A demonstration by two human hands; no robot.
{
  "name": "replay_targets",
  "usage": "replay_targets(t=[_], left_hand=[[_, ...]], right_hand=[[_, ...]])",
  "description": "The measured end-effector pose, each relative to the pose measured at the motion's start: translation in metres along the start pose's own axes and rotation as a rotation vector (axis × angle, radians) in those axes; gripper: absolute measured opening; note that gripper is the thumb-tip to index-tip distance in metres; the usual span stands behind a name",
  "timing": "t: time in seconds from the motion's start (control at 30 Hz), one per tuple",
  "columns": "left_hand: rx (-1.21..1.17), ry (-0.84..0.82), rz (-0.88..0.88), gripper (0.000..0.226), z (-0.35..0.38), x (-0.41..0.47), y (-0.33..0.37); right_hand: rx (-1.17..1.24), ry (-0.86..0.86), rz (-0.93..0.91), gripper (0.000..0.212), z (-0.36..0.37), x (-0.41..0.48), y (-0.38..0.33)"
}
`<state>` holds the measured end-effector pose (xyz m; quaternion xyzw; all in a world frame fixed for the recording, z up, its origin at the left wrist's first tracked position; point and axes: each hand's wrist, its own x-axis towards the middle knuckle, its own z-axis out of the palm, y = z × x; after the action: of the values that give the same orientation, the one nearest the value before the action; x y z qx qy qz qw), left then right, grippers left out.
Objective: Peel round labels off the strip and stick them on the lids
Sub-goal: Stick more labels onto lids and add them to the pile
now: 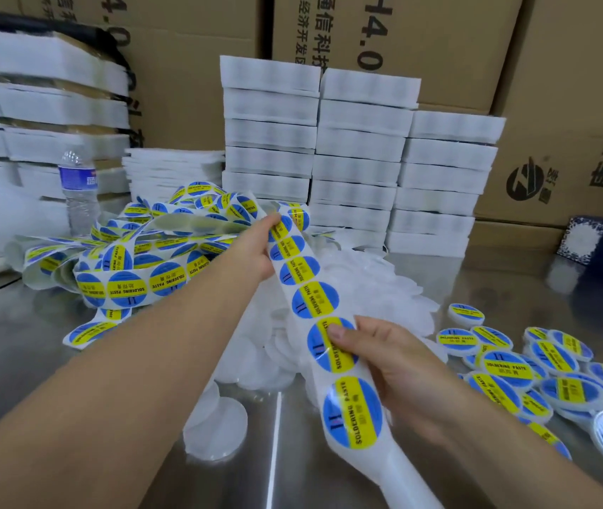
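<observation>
On the metal table (pixel 35 361) lies a big tangle of label strip (pixel 127 284) that could knot if tugged. Plain white lids (pixel 366 288) wait in the middle, labelled lids (pixel 513 361) on the right. The left hand (pixel 255 251) grips the strip up high. The right hand (pixel 395 369) pinches it lower, thumb (pixel 336 330) on a round label (pixel 325 352), which could crease or tear.

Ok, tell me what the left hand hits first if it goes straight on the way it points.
The left hand, gripping the label strip, points forward and right. Past the strip's curled end, the stacks of white packs look first in line, though depth is unclear.
</observation>
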<state>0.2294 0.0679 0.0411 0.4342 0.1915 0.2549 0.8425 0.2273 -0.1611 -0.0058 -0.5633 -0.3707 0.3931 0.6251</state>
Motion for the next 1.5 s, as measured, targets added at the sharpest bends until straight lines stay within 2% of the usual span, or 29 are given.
replay_targets(t=[0.1, 0.2, 0.3, 0.37, 0.43, 0.47, 0.5, 0.53, 0.57, 0.6, 0.63, 0.67, 0.7, 0.73, 0.8, 0.87, 0.9, 0.93, 0.97, 1.03, 1.07, 1.13, 1.2, 1.23, 1.3, 1.37, 1.43, 1.5], left_hand=[[0.152, 0.113, 0.104, 0.006, 0.015, 0.009, 0.019], [0.176, 0.083, 0.269, 0.015, 0.038, 0.009, 0.046], [0.300, 0.054, 0.572, 0.016, 0.063, 0.001, 0.078], [0.481, 0.043, 0.886, 0.021, 0.075, -0.007, 0.102], [0.642, -0.116, 1.137, 0.030, 0.081, -0.020, 0.111], [0.695, -0.142, 1.168, 0.037, 0.081, -0.020, 0.110], [0.744, -0.097, 1.126, 0.044, 0.080, -0.016, 0.107], [0.787, 0.015, 1.029, 0.050, 0.075, -0.008, 0.103], [0.795, 0.134, 0.834, 0.051, 0.064, -0.001, 0.097], [0.772, 0.173, 0.582, 0.043, 0.051, 0.005, 0.090], [0.709, 0.139, 0.342, 0.030, 0.039, 0.007, 0.082], [0.664, 0.105, 0.178, 0.021, 0.029, 0.006, 0.076], [0.637, 0.092, 0.094, 0.015, 0.020, 0.005, 0.070], [0.628, 0.091, 0.065, 0.010, 0.012, 0.003, 0.064], [0.569, 0.055, 0.041, 0.015, 0.001, -0.001, 0.054], [0.349, -0.088, 0.045, 0.023, -0.001, -0.013, 0.053], [0.205, -0.146, 0.100, 0.027, -0.001, -0.016, 0.058], [0.066, -0.193, 0.167, 0.031, 0.001, -0.016, 0.065], [-0.061, -0.228, 0.218, 0.031, 0.003, -0.017, 0.074], [-0.241, -0.256, 0.265, 0.024, 0.011, -0.021, 0.093], [-0.277, -0.240, 0.282, 0.021, 0.016, -0.021, 0.101], [-0.308, -0.182, 0.315, 0.030, 0.024, -0.021, 0.109], [-0.387, -0.095, 0.310, 0.042, 0.029, -0.018, 0.110], [-0.423, -0.047, 0.306, 0.044, 0.029, -0.017, 0.108], [-0.444, 0.031, 0.279, 0.042, 0.022, -0.009, 0.101], [-0.462, 0.072, 0.182, 0.031, 0.011, -0.004, 0.093], [-0.329, 0.107, 0.208, 0.017, 0.002, -0.005, 0.081], [-0.142, 0.116, 0.183, 0.025, 0.002, -0.010, 0.067]], right_hand=[[-0.087, 0.079, -0.014, 0.042, 0.001, 0.006, 0.006], [-0.065, 0.186, -0.038, 0.037, 0.001, 0.012, 0.007], [-0.045, 0.215, -0.052, 0.036, 0.001, 0.014, 0.002], [-0.087, 0.187, -0.043, 0.040, 0.003, 0.015, 0.002], [-0.123, 0.154, -0.031, 0.036, 0.005, 0.015, 0.004], [-0.134, 0.148, -0.017, 0.033, 0.006, 0.016, 0.004], [-0.139, 0.147, 0.000, 0.030, 0.006, 0.016, 0.006], [-0.145, 0.145, 0.020, 0.026, 0.006, 0.016, 0.006], [-0.148, 0.134, 0.044, 0.022, 0.007, 0.015, 0.007], [-0.147, 0.119, 0.068, 0.018, 0.009, 0.014, 0.007], [-0.139, 0.109, 0.084, 0.017, 0.008, 0.014, 0.009], [-0.114, 0.099, 0.098, 0.016, 0.007, 0.014, 0.010], [-0.089, 0.088, 0.105, 0.015, 0.008, 0.014, 0.010], [-0.067, 0.070, 0.110, 0.013, 0.008, 0.013, 0.010], [-0.026, 0.024, 0.130, 0.015, 0.009, 0.013, 0.009], [0.002, -0.033, 0.137, 0.035, 0.009, 0.010, 0.010], [-0.004, -0.078, 0.126, 0.028, 0.008, 0.009, 0.011], [-0.018, -0.156, 0.127, 0.015, 0.009, 0.006, 0.010], [-0.053, -0.268, 0.153, 0.013, 0.008, 0.002, 0.009], [-0.212, -0.464, 0.246, 0.020, 0.008, -0.003, 0.007], [-0.308, -0.506, 0.283, 0.026, 0.007, -0.005, 0.006], [-0.366, -0.504, 0.306, 0.029, 0.004, -0.005, 0.004], [-0.324, -0.507, 0.266, 0.014, 0.003, -0.006, 0.001], [-0.285, -0.526, 0.263, 0.017, 0.001, -0.006, 0.001], [-0.195, -0.534, 0.290, 0.024, -0.001, -0.008, -0.001], [-0.140, -0.553, 0.304, 0.033, -0.003, -0.006, 0.001], [-0.112, -0.589, 0.257, 0.040, -0.004, -0.005, 0.002], [-0.072, -0.571, 0.208, 0.043, -0.006, -0.004, 0.002]])
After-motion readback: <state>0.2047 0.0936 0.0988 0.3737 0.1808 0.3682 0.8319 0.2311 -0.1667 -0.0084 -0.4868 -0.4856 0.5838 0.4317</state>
